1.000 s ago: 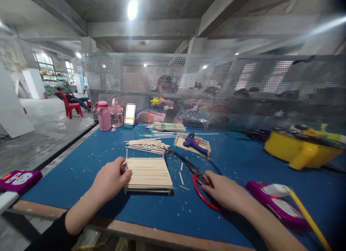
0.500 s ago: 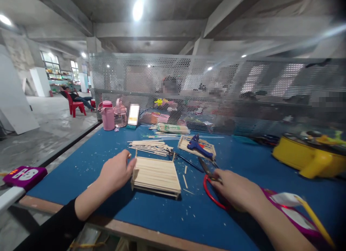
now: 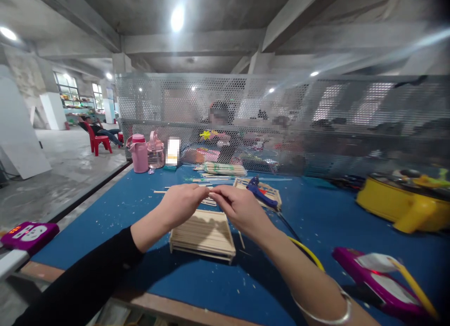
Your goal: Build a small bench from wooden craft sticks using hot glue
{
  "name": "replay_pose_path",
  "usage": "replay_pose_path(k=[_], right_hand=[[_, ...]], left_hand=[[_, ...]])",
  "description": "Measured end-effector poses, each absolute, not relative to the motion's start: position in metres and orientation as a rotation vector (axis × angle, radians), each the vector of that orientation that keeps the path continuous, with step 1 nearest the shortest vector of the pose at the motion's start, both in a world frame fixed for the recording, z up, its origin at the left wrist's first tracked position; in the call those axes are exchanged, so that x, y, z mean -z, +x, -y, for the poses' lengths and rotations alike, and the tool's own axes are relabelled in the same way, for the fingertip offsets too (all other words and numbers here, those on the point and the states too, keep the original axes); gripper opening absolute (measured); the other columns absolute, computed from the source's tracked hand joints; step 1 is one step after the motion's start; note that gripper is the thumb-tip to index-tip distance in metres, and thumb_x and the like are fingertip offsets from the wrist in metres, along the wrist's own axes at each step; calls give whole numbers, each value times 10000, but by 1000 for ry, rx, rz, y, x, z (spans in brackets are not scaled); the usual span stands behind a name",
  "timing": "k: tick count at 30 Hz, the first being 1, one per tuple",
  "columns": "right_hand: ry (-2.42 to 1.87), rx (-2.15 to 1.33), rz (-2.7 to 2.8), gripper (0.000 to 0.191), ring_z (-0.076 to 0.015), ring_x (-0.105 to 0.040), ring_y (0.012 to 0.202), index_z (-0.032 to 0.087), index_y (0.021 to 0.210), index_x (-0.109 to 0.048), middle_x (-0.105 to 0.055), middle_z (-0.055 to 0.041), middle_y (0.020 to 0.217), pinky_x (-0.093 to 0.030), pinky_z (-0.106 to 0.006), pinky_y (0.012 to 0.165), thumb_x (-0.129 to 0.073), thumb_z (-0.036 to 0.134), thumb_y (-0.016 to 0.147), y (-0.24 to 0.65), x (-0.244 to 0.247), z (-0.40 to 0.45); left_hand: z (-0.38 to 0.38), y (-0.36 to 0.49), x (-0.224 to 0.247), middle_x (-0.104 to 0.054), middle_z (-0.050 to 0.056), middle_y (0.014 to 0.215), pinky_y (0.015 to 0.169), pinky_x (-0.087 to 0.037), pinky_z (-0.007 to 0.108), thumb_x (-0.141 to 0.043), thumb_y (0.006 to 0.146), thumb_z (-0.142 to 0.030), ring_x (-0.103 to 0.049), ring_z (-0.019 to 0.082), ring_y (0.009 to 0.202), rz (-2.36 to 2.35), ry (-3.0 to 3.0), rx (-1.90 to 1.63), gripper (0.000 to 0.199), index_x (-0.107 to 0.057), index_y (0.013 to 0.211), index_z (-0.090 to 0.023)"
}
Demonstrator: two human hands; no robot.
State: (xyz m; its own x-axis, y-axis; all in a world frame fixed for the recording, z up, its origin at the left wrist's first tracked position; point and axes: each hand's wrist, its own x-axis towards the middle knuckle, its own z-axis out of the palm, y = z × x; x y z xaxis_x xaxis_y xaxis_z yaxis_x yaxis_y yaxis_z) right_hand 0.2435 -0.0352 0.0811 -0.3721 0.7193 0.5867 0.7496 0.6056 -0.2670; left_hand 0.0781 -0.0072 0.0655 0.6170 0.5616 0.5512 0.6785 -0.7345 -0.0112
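My left hand (image 3: 184,202) and my right hand (image 3: 239,206) meet above the table, fingertips pinched close together on a thin wooden stick (image 3: 160,191). One end of the stick sticks out left of my left hand; the rest is mostly hidden by the fingers. Directly below stands a small rack built of wooden sticks (image 3: 200,234), its slatted top partly shaded and covered by my hands. Behind the hands lie loose wooden sticks (image 3: 209,202), largely hidden. A blue glue gun (image 3: 262,195) rests on a second stick frame (image 3: 277,193) beyond my right hand.
Bundled sticks (image 3: 225,168), a pink thermos (image 3: 139,155) and a pink bottle (image 3: 155,152) stand near the mesh partition (image 3: 176,106). A yellow curved handle (image 3: 309,251) shows beside my right forearm. Purple power strips (image 3: 30,237) lie at both sides; a yellow container (image 3: 383,199) is right.
My right hand has let go of the red-handled scissors and moved left to meet my left hand. The left hand has shifted right, over the rack; both now pinch a stick.
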Motion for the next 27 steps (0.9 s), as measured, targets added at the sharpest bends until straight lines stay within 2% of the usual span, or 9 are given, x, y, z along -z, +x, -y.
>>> replay_pose_path(k=[7, 12, 14, 16, 18, 19, 21, 24, 27], right_hand=[[-1211, 16, 1932, 240, -168, -592, 704, 184, 709, -617, -667, -43, 756, -431, -260, 655, -447, 323, 805, 276, -79, 25], [-1347, -114, 1734, 305, -168, -578, 640, 165, 709, -609, -636, -35, 667, -435, -261, 615, -449, 414, 783, 309, -67, 12], [-1355, -150, 1749, 322, -175, -582, 664, 162, 711, -620, -640, -37, 679, -444, -276, 643, -459, 435, 769, 315, -60, 7], [-1340, -168, 1799, 321, -183, -589, 698, 161, 714, -629, -651, -46, 719, -451, -294, 679, -474, 440, 754, 314, -53, 2], [-1300, -177, 1853, 306, -188, -594, 742, 160, 726, -636, -660, -58, 769, -450, -306, 721, -485, 424, 750, 310, -47, -1], [-1276, -176, 1874, 296, -187, -595, 760, 161, 730, -639, -661, -62, 787, -448, -308, 738, -486, 412, 753, 307, -45, -2], [-1233, -161, 1907, 279, -181, -593, 767, 167, 729, -643, -660, -64, 789, -445, -309, 754, -486, 395, 762, 301, -43, -2], [-1188, -119, 1918, 274, -176, -588, 750, 183, 717, -648, -651, -59, 768, -448, -314, 747, -492, 402, 767, 296, -42, 0], [-1162, -91, 1932, 290, -177, -585, 764, 186, 721, -656, -644, -62, 774, -449, -321, 759, -491, 419, 772, 293, -41, 1]], left_hand=[[-21, 47, -62, -649, 74, 782, 589, -352, 230, -327, 874, -402, -579, 164, 736, 1236, -2453, 811, 369, -617, 817, -182], [-57, -1, -48, -659, 118, 839, 671, -383, 276, -245, 893, -342, -601, 215, 803, 1865, -2096, 1022, 394, -588, 974, -167], [-64, -12, -42, -638, 164, 967, 728, -392, 318, -258, 881, -236, -587, 243, 890, 2066, -1920, 1158, 371, -513, 1131, -136], [-64, -13, -38, -535, 184, 1188, 812, -377, 376, -344, 832, -156, -511, 275, 1052, 2091, -1832, 1237, 434, -404, 1262, -150], [-60, -6, -36, -432, 155, 1308, 892, -327, 445, -425, 799, -180, -389, 309, 1177, 2002, -1800, 1306, 436, -456, 1234, -187], [-57, -1, -35, -456, 141, 1287, 908, -319, 449, -447, 796, -219, -384, 307, 1178, 1942, -1848, 1365, 377, -529, 1163, -188], [-52, 9, -34, -596, 121, 1084, 867, -377, 374, -437, 809, -291, -507, 250, 1029, 1823, -2110, 1541, 307, -625, 1012, -158], [-48, 19, -29, -655, 72, 820, 724, -429, 280, -425, 806, -390, -570, 175, 775, 1719, -2541, 1795, 379, -654, 936, -119], [-47, 20, -22, -651, 54, 754, 682, -423, 256, -398, 801, -472, -553, 143, 705, 1688, -2777, 1924, 464, -663, 932, -113]])
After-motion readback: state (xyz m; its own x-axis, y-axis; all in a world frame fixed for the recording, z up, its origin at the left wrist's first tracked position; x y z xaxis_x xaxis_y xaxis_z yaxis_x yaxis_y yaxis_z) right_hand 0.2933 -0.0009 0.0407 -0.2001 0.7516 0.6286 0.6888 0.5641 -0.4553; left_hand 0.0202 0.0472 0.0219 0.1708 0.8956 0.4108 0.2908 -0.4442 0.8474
